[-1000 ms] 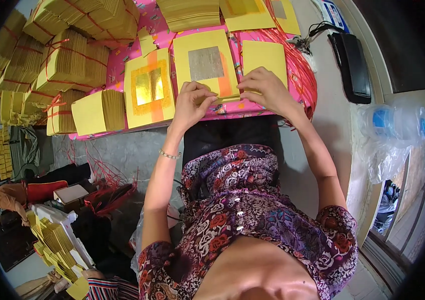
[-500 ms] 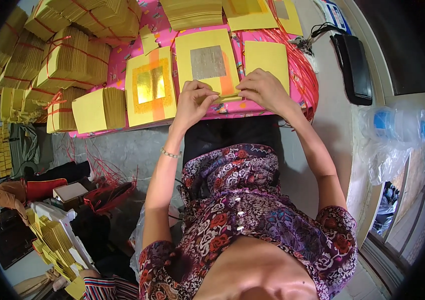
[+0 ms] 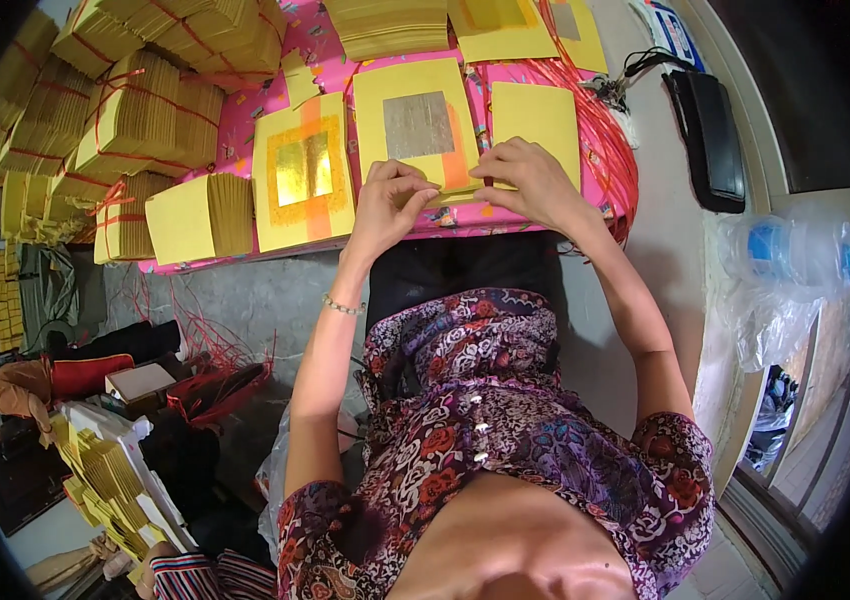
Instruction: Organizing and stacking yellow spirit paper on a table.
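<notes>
A yellow paper sheet (image 3: 377, 100) with a silver square and an orange stripe lies on the pink patterned cloth, its near edge rolled or folded up. My left hand (image 3: 390, 205) pinches that edge between thumb and fingers, left of its middle. From the other side my right hand (image 3: 530, 182) closes its fingers on the same edge, a short gap from the left. The fingertips partly hide the fold. To the left sits a stack of yellow sheets (image 3: 265, 215) topped with a gold square. A plain yellow sheet (image 3: 545, 115) lies beyond my right hand.
Bundles of yellow paper (image 3: 140, 125) tied with red string pile up at left, beside a loose stack (image 3: 180, 222). Red strings (image 3: 610, 150) hang over the table's right end. A black wallet-like case (image 3: 707, 135) lies at right. Another person's striped garment (image 3: 205, 578) shows lower left.
Both my hands stay on the folded edge, with only a slight shift of the right fingers. The striped garment at lower left has moved a little.
</notes>
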`<state>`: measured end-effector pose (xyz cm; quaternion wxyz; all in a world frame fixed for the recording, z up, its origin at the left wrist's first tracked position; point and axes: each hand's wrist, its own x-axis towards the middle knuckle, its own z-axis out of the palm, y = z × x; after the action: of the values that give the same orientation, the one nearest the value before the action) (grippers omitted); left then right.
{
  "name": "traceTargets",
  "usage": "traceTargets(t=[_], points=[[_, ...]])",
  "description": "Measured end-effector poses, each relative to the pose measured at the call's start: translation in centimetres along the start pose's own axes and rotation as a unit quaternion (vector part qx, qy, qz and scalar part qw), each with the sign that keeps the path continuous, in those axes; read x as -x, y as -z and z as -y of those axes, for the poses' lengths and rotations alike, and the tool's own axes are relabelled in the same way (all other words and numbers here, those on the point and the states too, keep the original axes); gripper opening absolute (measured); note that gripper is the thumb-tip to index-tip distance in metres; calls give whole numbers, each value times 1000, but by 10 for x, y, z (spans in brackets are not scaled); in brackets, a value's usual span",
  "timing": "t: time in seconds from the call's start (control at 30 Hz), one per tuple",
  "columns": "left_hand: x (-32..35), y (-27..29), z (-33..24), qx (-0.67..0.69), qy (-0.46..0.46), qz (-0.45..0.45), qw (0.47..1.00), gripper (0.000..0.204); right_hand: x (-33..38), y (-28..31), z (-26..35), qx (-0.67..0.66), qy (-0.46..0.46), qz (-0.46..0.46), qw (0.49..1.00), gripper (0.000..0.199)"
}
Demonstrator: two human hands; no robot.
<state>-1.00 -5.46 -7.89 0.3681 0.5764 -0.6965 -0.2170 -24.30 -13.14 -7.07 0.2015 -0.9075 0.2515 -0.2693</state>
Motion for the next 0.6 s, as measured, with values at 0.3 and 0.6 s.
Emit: traceTargets(t=[0.3, 0.6], points=[[0, 0, -1, -9, -2, -3, 1000, 9, -2, -3, -4, -8, -9, 12, 1000, 18], [-1, 2, -3, -17, -10, 0, 1000, 12, -8, -9, 0, 44, 49, -31, 997, 16]])
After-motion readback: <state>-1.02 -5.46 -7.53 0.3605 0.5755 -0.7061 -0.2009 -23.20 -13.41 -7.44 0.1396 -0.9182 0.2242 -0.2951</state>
